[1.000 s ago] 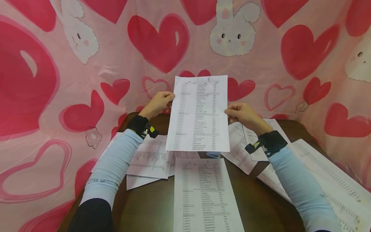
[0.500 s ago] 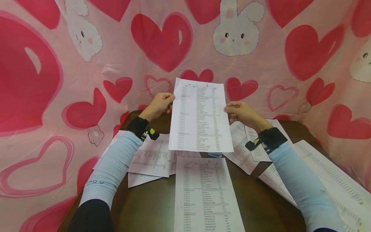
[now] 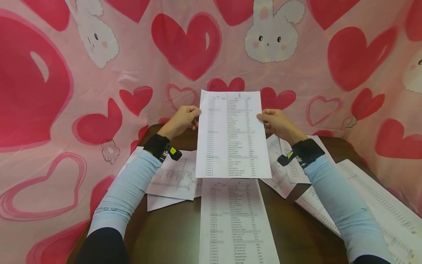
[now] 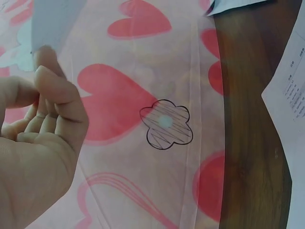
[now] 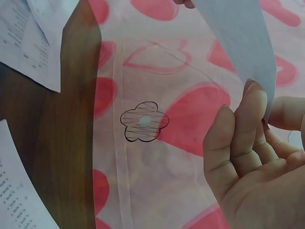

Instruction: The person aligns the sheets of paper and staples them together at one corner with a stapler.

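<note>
A printed sheet of paper [image 3: 233, 135] is held up over the table, its rows of text and grey bands facing the head camera. My left hand [image 3: 181, 120] pinches its left edge near the upper part; my right hand [image 3: 280, 124] pinches the right edge at a similar height. In the left wrist view, thumb and forefinger of the left hand [image 4: 45, 119] meet at the sheet's edge. The right wrist view has the right hand [image 5: 257, 148] gripping the sheet [image 5: 248, 43], seen from its blank back. Below it, a second printed sheet [image 3: 237, 223] lies on the table.
Several printed sheets [image 3: 174, 174] overlap at the left of the dark wooden table [image 3: 168, 234]. More sheets [image 3: 277, 179] lie behind the right hand, and others [image 3: 372, 198] spread along the right edge. A pink heart-and-rabbit curtain [image 3: 227, 66] hangs behind the table.
The held sheet has come slightly down and to the right in the head view, its lower edge now overlapping the top of the sheet below. Both hands keep their pinch.
</note>
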`<act>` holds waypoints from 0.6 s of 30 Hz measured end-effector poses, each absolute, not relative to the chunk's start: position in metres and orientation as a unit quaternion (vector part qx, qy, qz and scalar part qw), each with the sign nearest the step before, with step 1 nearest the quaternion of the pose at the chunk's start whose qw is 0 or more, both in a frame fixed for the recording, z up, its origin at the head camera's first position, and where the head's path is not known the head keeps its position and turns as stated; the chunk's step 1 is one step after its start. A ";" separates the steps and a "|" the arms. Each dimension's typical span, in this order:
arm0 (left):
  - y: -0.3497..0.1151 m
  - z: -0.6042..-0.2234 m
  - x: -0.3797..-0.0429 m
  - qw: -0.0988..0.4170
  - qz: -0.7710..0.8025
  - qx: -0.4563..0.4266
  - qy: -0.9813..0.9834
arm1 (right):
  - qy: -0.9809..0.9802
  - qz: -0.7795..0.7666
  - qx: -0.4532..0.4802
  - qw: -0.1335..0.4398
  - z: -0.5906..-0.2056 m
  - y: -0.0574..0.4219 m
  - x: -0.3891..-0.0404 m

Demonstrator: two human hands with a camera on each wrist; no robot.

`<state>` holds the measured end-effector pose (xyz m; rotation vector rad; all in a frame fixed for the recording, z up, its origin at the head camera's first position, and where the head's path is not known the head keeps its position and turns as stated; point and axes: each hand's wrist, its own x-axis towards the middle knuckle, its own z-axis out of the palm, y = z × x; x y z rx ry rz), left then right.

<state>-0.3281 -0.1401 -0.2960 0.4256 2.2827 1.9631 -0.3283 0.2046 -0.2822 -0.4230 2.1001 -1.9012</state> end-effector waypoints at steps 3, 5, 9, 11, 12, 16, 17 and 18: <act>-0.142 -0.297 -0.329 0.069 0.635 0.148 0.755 | 0.717 -0.661 -0.151 0.163 -0.282 0.207 -0.326; -0.144 -0.297 -0.328 0.080 0.626 0.161 0.759 | 0.710 -0.662 -0.157 0.179 -0.281 0.209 -0.323; -0.148 -0.299 -0.324 0.104 0.618 0.183 0.757 | 0.704 -0.660 -0.172 0.197 -0.283 0.211 -0.316; -0.151 -0.301 -0.322 0.121 0.617 0.195 0.753 | 0.703 -0.658 -0.174 0.205 -0.286 0.213 -0.313; -0.152 -0.303 -0.320 0.128 0.613 0.203 0.752 | 0.701 -0.658 -0.175 0.211 -0.289 0.213 -0.312; -0.156 -0.309 -0.313 0.151 0.582 0.245 0.761 | 0.695 -0.658 -0.169 0.236 -0.304 0.219 -0.306; -0.158 -0.311 -0.311 0.157 0.572 0.254 0.764 | 0.694 -0.656 -0.166 0.244 -0.308 0.219 -0.306; -0.161 -0.313 -0.309 0.161 0.562 0.260 0.769 | 0.693 -0.655 -0.164 0.251 -0.313 0.219 -0.305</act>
